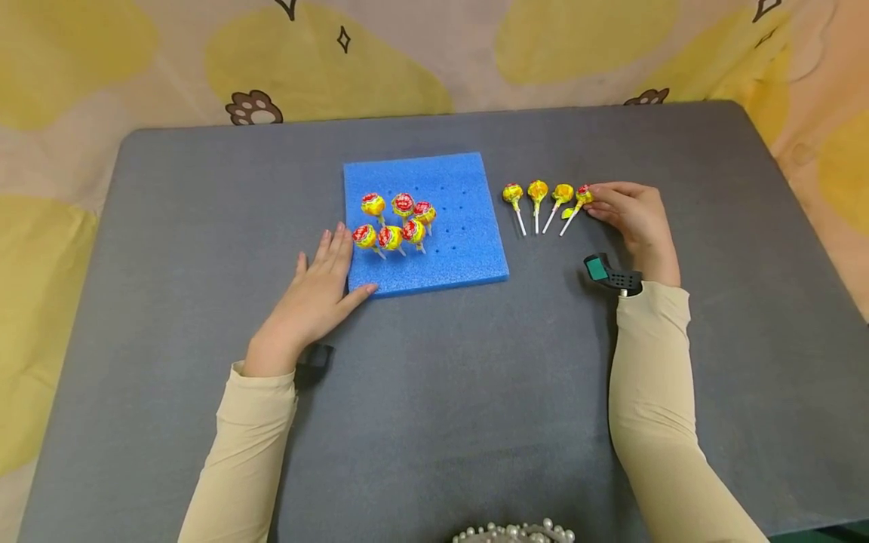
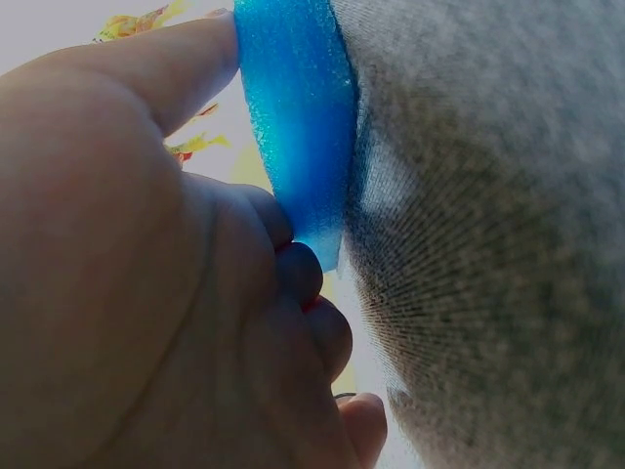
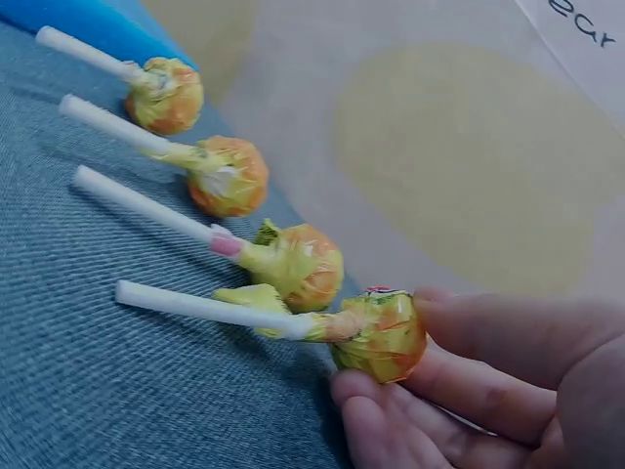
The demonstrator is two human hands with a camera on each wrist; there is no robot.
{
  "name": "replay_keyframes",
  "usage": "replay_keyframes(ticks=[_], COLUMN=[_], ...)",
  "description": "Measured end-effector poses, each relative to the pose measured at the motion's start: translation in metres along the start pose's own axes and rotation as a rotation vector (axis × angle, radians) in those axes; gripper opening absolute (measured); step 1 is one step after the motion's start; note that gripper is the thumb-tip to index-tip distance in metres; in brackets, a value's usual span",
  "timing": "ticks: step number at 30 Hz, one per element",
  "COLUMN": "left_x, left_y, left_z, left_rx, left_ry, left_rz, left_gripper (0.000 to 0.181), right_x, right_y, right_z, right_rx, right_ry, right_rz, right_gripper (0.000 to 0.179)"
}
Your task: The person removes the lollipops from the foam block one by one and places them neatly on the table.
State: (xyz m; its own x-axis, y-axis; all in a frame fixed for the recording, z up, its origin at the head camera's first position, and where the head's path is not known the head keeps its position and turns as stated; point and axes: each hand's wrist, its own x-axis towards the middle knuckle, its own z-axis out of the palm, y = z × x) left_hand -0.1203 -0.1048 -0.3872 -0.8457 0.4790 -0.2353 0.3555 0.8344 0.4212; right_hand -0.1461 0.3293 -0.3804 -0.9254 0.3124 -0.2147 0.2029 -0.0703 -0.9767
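My right hand pinches the wrapped head of a lollipop between thumb and fingers; its white stick points away from the palm. Three more lollipops in yellow-orange wrappers lie in a row beside it on the table. Against the left edge of a blue foam board rests my left hand, fingers straight and thumb at the front edge. Several lollipops with red and yellow wrappers stand in the left part of the board, sticks down. Rows of small holes show in its right part.
The grey cloth-covered table spreads around the board. Behind it hangs a yellow and cream patterned cloth. A beaded white item shows at the near edge of the head view.
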Motion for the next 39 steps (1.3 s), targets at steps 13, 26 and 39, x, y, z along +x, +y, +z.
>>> replay_keyframes(ticks=[13, 26, 39], left_x=[0.001, 0.002, 0.002], left_y=[-0.001, 0.002, 0.000], left_z=[0.000, 0.000, 0.001], left_rx=[-0.006, -0.003, -0.004], left_ry=[0.004, 0.007, 0.005], left_rz=[0.001, -0.004, -0.004], left_gripper=[0.086, 0.086, 0.086], right_x=[0.003, 0.005, 0.009], right_y=[0.002, 0.003, 0.006], right_z=[0.006, 0.013, 0.014], right_rx=[-0.096, -0.061, -0.174], right_ry=[0.076, 0.059, 0.088], right_rz=[-0.048, -0.071, -0.093], right_gripper=[0.007, 0.006, 0.008])
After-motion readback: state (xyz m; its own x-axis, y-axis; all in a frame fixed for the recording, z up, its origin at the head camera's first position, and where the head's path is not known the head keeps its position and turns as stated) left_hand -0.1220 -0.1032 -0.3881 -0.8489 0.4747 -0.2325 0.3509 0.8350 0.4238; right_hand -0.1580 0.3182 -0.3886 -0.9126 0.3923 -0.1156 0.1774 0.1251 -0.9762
